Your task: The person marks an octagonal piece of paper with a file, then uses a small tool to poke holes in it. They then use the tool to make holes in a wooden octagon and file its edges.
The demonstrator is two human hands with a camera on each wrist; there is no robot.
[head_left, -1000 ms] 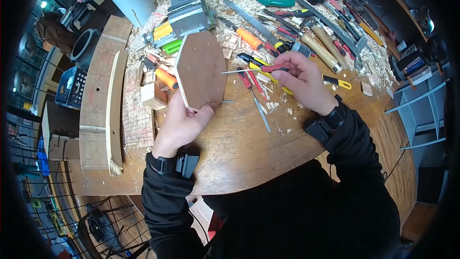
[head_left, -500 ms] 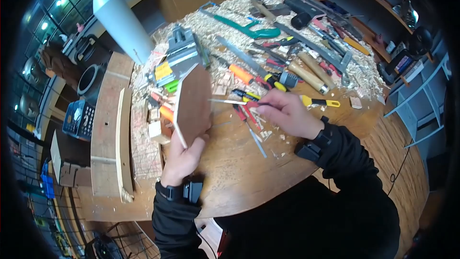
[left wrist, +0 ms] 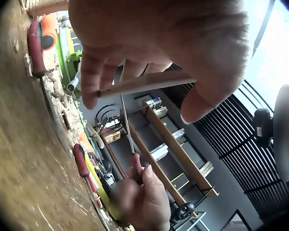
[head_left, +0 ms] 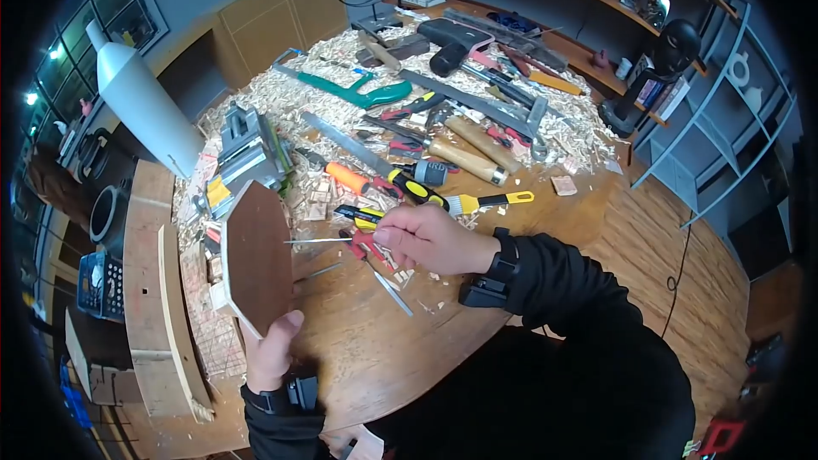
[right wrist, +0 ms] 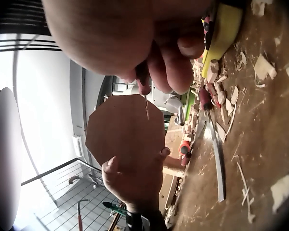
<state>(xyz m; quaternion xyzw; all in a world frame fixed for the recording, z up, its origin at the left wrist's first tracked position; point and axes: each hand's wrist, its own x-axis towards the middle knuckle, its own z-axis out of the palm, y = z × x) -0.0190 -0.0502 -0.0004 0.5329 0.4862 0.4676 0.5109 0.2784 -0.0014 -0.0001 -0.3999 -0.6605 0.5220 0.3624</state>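
Note:
A thin brown many-sided wooden board [head_left: 258, 260] stands on edge above the table, its lower end gripped by the left hand [head_left: 273, 347]. The left wrist view shows the board [left wrist: 144, 83] edge-on between thumb and fingers. The right hand [head_left: 434, 240] pinches the red handle of a thin metal tool [head_left: 319, 241], whose tip points at the board's face. In the right wrist view the shaft [right wrist: 147, 108] lies in front of the board [right wrist: 130, 130]; whether the tip touches it I cannot tell.
Wood shavings [head_left: 324, 55] cover the back of the table [head_left: 366, 375]. A vise [head_left: 247, 153], a green-handled saw [head_left: 341, 89], an orange-handled file [head_left: 345, 177], a brush [head_left: 494, 200] and mallet-like wooden handles [head_left: 464, 158] lie around. Curved wooden strips [head_left: 175, 315] line the left.
In the head view both hands, the board and the tool sit further left and lower, as does the whole scene. Both hands keep their holds, and the tool still points at the board.

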